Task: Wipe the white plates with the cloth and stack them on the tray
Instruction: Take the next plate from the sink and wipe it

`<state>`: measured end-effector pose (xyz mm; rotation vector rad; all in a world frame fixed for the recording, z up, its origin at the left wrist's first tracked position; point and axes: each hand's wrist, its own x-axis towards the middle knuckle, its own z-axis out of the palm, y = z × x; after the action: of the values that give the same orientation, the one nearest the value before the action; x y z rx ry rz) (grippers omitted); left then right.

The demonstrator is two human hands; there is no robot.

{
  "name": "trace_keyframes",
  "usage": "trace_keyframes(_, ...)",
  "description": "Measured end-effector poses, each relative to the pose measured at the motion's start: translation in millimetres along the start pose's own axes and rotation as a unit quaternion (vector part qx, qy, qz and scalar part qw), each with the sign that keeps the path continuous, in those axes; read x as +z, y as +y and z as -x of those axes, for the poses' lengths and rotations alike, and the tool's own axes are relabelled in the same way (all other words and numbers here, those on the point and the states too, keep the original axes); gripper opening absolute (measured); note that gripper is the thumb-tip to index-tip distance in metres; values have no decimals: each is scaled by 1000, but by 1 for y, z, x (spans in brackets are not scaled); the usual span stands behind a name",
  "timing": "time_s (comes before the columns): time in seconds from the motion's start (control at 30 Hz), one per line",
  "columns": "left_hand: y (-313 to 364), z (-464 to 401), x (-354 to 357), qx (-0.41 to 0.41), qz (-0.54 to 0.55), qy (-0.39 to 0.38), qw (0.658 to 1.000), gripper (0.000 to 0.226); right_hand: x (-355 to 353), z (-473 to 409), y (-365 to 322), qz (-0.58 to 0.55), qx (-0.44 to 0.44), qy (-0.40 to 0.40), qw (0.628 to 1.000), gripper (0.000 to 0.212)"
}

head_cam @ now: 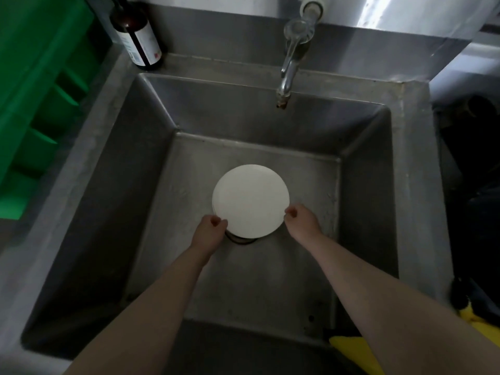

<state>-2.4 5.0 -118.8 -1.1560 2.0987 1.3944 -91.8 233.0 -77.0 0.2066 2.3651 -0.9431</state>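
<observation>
A round white plate (250, 200) lies deep in a steel sink (151, 163), on top of what looks like a short stack of plates, over the drain. My left hand (209, 230) grips the stack's near-left rim. At the near-right rim my right hand (301, 220) grips it too. Both arms reach down into the basin. No tray is in view. A yellow cloth (357, 353) hangs over the sink's near-right edge, partly behind my right forearm.
A chrome tap (289, 63) juts over the back of the basin. A brown bottle with a white label (139, 39) stands on the back-left ledge. Green plastic crates (35, 104) sit to the left. A dark area lies right of the sink.
</observation>
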Motion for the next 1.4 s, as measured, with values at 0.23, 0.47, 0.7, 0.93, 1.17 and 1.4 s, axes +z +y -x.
trace_keyframes(0.23, -7, -17, 2, -17, 12, 41, 999, 34, 5, -15, 3, -7, 11, 29, 999, 21)
trace_keyframes(0.47, -2, -17, 7, -24, 2, 49, 999, 28, 5, -31, 2, -5, 41, 33, 999, 18)
trace_keyframes(0.7, -7, -16, 12, -31, 26, 59, 997, 28, 6, -31, -2, 18, 52, 31, 998, 17)
trace_keyframes(0.93, -2, 7, 13, -52, 74, 17, 996, 29, 2, -20, 3, 31, 58, -6, 998, 19)
trace_keyframes(1.17, -9, 41, 12, -83, 112, -11, 990, 18, -5, 6, 11, 26, 68, -41, 997, 16)
trace_keyframes(1.4, -8, 87, 15, -125, 156, -35, 979, 9, -21, 41, 12, 14, 83, -67, 994, 17)
